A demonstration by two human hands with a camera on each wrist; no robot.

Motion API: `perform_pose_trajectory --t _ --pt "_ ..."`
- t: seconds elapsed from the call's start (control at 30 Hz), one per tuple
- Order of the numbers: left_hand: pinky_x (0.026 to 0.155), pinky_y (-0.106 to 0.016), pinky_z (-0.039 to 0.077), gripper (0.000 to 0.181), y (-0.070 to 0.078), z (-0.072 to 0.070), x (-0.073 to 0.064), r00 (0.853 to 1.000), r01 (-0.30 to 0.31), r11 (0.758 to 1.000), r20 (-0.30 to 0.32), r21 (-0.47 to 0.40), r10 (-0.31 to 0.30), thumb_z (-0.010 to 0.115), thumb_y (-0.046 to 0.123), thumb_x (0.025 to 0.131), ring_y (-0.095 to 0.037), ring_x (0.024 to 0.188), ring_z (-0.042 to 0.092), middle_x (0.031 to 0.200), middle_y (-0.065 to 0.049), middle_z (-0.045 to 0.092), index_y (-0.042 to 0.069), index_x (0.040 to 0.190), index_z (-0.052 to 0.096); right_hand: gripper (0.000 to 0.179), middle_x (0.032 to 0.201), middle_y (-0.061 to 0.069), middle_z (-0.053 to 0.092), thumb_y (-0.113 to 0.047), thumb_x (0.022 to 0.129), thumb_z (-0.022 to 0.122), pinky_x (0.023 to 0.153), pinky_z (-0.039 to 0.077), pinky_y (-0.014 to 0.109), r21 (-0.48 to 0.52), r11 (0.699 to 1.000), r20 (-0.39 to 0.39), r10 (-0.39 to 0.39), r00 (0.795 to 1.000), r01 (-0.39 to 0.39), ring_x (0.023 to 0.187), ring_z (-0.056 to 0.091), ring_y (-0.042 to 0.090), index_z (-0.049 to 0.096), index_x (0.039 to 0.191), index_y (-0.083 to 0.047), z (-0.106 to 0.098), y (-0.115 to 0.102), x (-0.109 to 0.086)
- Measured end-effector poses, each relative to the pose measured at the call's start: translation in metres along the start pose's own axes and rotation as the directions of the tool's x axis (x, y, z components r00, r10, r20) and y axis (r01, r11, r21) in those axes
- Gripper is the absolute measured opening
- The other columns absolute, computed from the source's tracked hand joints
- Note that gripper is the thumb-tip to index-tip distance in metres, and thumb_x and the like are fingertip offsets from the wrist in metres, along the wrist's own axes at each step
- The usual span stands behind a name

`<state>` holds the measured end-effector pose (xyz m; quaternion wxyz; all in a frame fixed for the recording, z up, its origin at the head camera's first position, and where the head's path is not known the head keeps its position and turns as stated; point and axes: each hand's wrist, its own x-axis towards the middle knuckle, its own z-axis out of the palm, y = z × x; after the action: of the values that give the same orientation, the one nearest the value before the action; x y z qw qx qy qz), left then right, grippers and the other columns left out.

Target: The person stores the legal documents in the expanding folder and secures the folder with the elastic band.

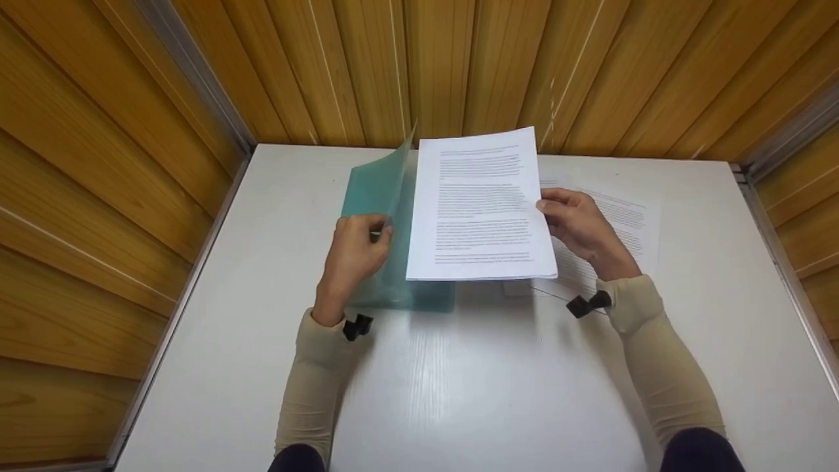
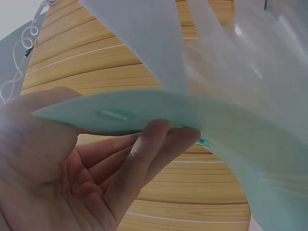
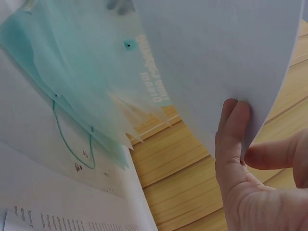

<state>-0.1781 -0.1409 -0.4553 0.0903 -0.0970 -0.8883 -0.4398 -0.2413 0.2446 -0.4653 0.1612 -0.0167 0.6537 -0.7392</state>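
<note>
A translucent green plastic folder (image 1: 377,187) stands partly open on the white table, its front cover raised. My left hand (image 1: 357,249) pinches the edge of that cover; in the left wrist view the green sheet (image 2: 144,108) runs between thumb and fingers. To its right, a small stack of printed paper (image 1: 485,210) is held up by my right hand (image 1: 580,219), thumb in front at the stack's right edge. The right wrist view shows the blank back of the paper (image 3: 216,57), with thumb and fingers pinching its edge. The stack overlaps the folder's right part in the head view.
More printed sheets (image 1: 626,216) lie on the table (image 1: 459,380) behind and under my right hand. A thin green cord (image 3: 72,155) loops from the folder in the right wrist view. Wood-patterned panels (image 1: 439,65) enclose the table at the back and sides.
</note>
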Motion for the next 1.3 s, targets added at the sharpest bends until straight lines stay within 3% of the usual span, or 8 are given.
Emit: perform_pose_trajectory --t 0.33,0.73,1.3 --pt "0.081 -0.045 0.065 0.023 0.002 0.001 0.001 1.000 0.013 1.000 -0.004 0.023 -0.013 0.063 0.002 0.100 -0.029 0.098 0.079 0.111 -0.020 0.080 -0.006 0.113 0.080 0.043 0.118 0.007 0.073 -0.009 0.109 0.056 0.084 0.061 0.029 -0.093 0.995 -0.018 0.025 1.000 -0.027 0.099 0.074 0.018 0.051 0.147 0.011 0.017 0.006 0.014" --pt "0.081 -0.043 0.065 0.022 0.001 0.003 0.002 1.000 0.017 0.999 0.004 0.039 -0.017 0.063 0.001 0.100 -0.029 0.099 0.079 0.112 -0.020 0.079 -0.007 0.112 0.080 0.041 0.115 0.007 0.072 -0.007 0.108 0.056 0.084 0.062 0.030 -0.086 0.996 -0.036 0.033 0.999 -0.036 0.098 0.074 0.016 0.052 0.145 0.011 0.031 0.008 0.022" --pt "0.078 -0.041 0.065 0.025 0.003 0.004 0.002 0.999 0.033 0.999 0.014 0.017 -0.033 0.062 0.000 0.100 -0.026 0.095 0.079 0.111 -0.019 0.080 -0.007 0.117 0.078 0.040 0.126 0.017 0.070 -0.009 0.108 0.056 0.086 0.062 0.031 -0.131 0.991 -0.010 0.025 1.000 -0.027 0.099 0.075 0.020 0.055 0.144 0.008 0.061 0.009 0.033"
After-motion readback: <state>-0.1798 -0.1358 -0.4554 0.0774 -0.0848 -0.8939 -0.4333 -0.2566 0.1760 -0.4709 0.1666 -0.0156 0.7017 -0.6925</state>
